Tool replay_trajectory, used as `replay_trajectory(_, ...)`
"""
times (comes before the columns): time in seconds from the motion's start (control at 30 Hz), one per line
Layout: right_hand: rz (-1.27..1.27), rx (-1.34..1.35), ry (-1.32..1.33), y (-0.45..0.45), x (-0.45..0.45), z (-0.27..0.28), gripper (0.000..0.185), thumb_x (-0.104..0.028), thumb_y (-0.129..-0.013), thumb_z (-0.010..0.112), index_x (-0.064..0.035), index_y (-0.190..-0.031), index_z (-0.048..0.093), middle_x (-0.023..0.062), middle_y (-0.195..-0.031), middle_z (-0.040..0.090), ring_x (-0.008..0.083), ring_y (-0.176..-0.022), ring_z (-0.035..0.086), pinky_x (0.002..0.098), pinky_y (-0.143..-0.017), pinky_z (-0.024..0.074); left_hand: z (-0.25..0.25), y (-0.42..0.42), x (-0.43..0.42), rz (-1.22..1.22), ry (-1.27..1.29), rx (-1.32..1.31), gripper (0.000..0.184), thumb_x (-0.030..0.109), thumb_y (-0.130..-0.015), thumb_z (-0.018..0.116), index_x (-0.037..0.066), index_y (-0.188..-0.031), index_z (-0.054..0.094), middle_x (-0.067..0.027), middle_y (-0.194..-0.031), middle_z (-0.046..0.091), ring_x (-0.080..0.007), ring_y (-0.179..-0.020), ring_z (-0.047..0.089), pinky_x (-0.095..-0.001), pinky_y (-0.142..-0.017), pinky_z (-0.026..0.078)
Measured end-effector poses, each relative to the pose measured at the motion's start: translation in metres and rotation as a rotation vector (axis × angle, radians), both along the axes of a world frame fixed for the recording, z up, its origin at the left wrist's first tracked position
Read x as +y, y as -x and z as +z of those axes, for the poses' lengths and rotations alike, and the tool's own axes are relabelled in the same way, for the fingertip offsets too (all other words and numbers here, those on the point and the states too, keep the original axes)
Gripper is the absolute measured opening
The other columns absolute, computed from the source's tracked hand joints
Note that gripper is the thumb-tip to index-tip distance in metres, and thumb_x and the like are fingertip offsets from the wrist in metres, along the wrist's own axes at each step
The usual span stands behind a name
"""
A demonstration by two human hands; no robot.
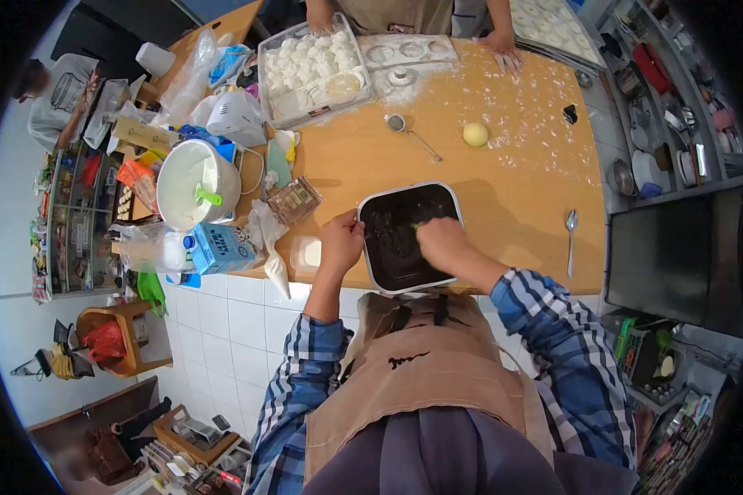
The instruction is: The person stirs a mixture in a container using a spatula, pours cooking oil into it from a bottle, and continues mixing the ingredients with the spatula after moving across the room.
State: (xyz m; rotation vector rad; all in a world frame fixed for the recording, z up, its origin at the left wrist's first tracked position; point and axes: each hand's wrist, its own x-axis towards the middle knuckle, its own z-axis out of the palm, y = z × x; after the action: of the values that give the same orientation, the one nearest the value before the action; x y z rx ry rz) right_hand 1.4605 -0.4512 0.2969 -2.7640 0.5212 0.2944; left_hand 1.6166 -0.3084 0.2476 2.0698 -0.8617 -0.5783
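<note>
The left side of a square pan (409,190) is held by the left grip (343,239), its fingers closed on the rim. A green implement (417,224), mostly hidden, is enclosed by the curled right grip (442,245) over the pan's dark contents (392,235). The pan is positioned at the near edge of the surface (520,223). A dough ball (475,134) is noted beyond it; a spoon (571,242) is placed to the right.

The right grip (442,245) hides most of a green tool (417,225); the top edge crops a co-worker (396,15).
</note>
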Motion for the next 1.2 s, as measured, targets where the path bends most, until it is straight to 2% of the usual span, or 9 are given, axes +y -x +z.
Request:
replay_trajectory(0.1, 0.174, 0.077, -0.025, 0.013, 0.018, 0.004, 0.017, -0.012, -0.071, 0.054, -0.0022, -0.073, 0.068, 0.0197, -0.074, 0.064, 0.0341, -0.072, 0.064, 0.0427, -0.063, 0.0515, 0.005, 0.001, -0.001, 0.023, -0.017, 0.031, 0.024, 0.004, -0.082, 0.054, -0.001, -0.106, 0.060, -0.0096, -0.073, 0.064, -0.0119, -0.064, 0.057, -0.0263, -0.060, 0.044)
replay_trajectory(0.37, 0.060, 0.017, 0.021, 0.010, 0.003, 0.012, 0.017, -0.012, -0.070, 0.054, -0.0034, -0.071, 0.068, 0.0195, -0.072, 0.064, 0.0339, -0.070, 0.064, 0.0434, -0.062, 0.0511, -0.012, -0.007, -0.008, -0.009, 0.042, 0.067, 0.023, 0.003, -0.082, 0.054, 0.000, -0.104, 0.061, -0.0107, -0.073, 0.064, -0.0134, -0.066, 0.058, -0.0271, -0.062, 0.045)
replay_trajectory(0.47, 0.152, 0.122, -0.013, 0.019, 0.016, 0.017, 0.016, -0.013, -0.070, 0.055, -0.0047, -0.071, 0.068, 0.0184, -0.072, 0.064, 0.0337, -0.069, 0.064, 0.0431, -0.061, 0.0515, 0.004, -0.004, -0.010, 0.021, 0.035, 0.024, 0.021, 0.004, -0.077, 0.056, 0.002, -0.097, 0.063, -0.0193, -0.071, 0.061, -0.0297, -0.064, 0.061, -0.0347, -0.060, 0.046)
replay_trajectory(0.57, 0.024, 0.071, 0.061, 0.025, -0.002, 0.024, 0.015, -0.013, -0.069, 0.055, -0.0050, -0.070, 0.068, 0.0183, -0.072, 0.064, 0.0339, -0.069, 0.064, 0.0429, -0.061, 0.0514, -0.001, -0.003, -0.009, 0.044, 0.101, -0.003, 0.022, 0.004, -0.077, 0.056, 0.001, -0.098, 0.063, -0.0196, -0.072, 0.061, -0.0295, -0.066, 0.061, -0.0343, -0.061, 0.047)
replay_trajectory(0.67, -0.043, 0.004, 0.062, 0.012, -0.005, 0.001, 0.015, -0.012, -0.069, 0.055, -0.0047, -0.070, 0.068, 0.0187, -0.072, 0.064, 0.0340, -0.069, 0.064, 0.0436, -0.062, 0.0511, -0.003, -0.005, -0.008, -0.008, 0.039, -0.042, 0.023, 0.004, -0.082, 0.054, 0.000, -0.103, 0.062, -0.0116, -0.074, 0.064, -0.0143, -0.067, 0.059, -0.0279, -0.063, 0.045)
replay_trajectory(0.77, 0.068, 0.000, 0.031, 0.011, 0.005, -0.002, 0.015, -0.012, -0.069, 0.055, -0.0037, -0.071, 0.068, 0.0191, -0.072, 0.064, 0.0337, -0.069, 0.064, 0.0434, -0.063, 0.0510, 0.012, -0.001, -0.008, 0.020, 0.013, -0.016, 0.023, 0.003, -0.082, 0.054, 0.000, -0.103, 0.062, -0.0124, -0.074, 0.064, -0.0156, -0.067, 0.059, -0.0285, -0.063, 0.045)
replay_trajectory(0.87, 0.133, 0.134, 0.008, 0.020, 0.004, 0.023, 0.016, -0.012, -0.070, 0.054, -0.0042, -0.071, 0.068, 0.0179, -0.072, 0.064, 0.0322, -0.071, 0.065, 0.0429, -0.062, 0.0512, 0.005, -0.001, -0.008, 0.048, 0.106, -0.005, 0.024, 0.004, -0.077, 0.057, 0.000, -0.100, 0.062, -0.0207, -0.076, 0.061, -0.0326, -0.069, 0.061, -0.0360, -0.064, 0.047)
replay_trajectory(0.97, -0.015, 0.099, 0.086, 0.013, -0.013, 0.021, 0.015, -0.014, -0.069, 0.055, -0.0058, -0.071, 0.068, 0.0171, -0.072, 0.064, 0.0315, -0.072, 0.065, 0.0431, -0.061, 0.0510, -0.008, -0.007, -0.007, -0.026, 0.066, -0.029, 0.025, 0.002, -0.082, 0.055, -0.001, -0.106, 0.059, -0.0128, -0.076, 0.064, -0.0163, -0.068, 0.058, -0.0286, -0.064, 0.045)
replay_trajectory(1.2, 0.130, 0.101, 0.031, 0.018, 0.004, 0.016, 0.015, -0.014, -0.068, 0.056, -0.0067, -0.072, 0.069, 0.0166, -0.073, 0.065, 0.0333, -0.070, 0.064, 0.0428, -0.061, 0.0511, -0.011, -0.008, -0.006, -0.030, 0.053, 0.007, 0.026, 0.001, -0.083, 0.053, -0.002, -0.107, 0.059, -0.0111, -0.077, 0.064, -0.0143, -0.068, 0.058, -0.0273, -0.064, 0.045)
